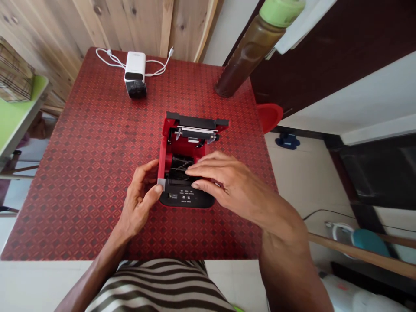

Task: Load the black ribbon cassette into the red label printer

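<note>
A small red and black printer (186, 199), apparently for labels or receipts, sits on the red patterned table with its lid (198, 122) raised. Inside its compartment lies a black bundle (178, 167) with thin strands across it; what exactly it is, I cannot tell. My left hand (138, 199) grips the printer's left side, thumb on the front left corner and fingers along the outer wall. My right hand (224, 177) reaches over the right wall. Its fingers are stretched out, with fingertips at the bundle and the thumb near the compartment's front edge. The right wall is partly hidden behind it.
At the back of the table (97, 173) stands a white and black device (135, 71) with a white cable (159, 69). A tall brown bottle with a green lid (256, 47) stands at the back right. A red stool (269, 117) is beyond the right edge.
</note>
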### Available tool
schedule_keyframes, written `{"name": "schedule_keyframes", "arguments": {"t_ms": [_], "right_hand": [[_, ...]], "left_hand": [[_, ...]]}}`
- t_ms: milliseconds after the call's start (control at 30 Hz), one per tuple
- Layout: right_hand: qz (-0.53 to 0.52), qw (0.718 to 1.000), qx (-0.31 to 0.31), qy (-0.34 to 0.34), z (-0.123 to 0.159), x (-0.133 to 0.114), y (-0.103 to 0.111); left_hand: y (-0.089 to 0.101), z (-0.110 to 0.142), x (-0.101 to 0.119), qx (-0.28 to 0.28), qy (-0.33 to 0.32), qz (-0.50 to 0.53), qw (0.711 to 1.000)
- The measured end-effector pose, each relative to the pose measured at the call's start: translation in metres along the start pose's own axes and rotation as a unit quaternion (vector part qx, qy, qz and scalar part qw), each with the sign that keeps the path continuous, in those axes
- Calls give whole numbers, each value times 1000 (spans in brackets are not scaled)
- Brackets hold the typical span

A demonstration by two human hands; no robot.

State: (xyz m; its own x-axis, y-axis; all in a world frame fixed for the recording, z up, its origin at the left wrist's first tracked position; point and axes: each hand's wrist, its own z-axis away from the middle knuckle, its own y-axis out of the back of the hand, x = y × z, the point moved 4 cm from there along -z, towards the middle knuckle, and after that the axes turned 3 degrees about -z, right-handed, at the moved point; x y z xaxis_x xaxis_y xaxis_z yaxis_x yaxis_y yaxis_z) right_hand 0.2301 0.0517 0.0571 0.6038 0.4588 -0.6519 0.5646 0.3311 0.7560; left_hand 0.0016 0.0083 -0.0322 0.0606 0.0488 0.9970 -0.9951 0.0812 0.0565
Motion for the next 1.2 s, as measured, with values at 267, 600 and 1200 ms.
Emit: {"name": "schedule_keyframes", "arguments": {"t_ms": [267, 600, 1200], "right_hand": [[-63, 998, -28, -8, -10, 8, -3], [-31, 990, -131, -43, -25, 9, 0], [-131, 990, 30, -37, -17, 14, 3]], "left_hand": [[1, 0, -3, 9, 5, 2, 1000], [0, -1, -3, -12, 0, 20, 1000], [-2, -1, -2, -10, 17, 40, 999]]}}
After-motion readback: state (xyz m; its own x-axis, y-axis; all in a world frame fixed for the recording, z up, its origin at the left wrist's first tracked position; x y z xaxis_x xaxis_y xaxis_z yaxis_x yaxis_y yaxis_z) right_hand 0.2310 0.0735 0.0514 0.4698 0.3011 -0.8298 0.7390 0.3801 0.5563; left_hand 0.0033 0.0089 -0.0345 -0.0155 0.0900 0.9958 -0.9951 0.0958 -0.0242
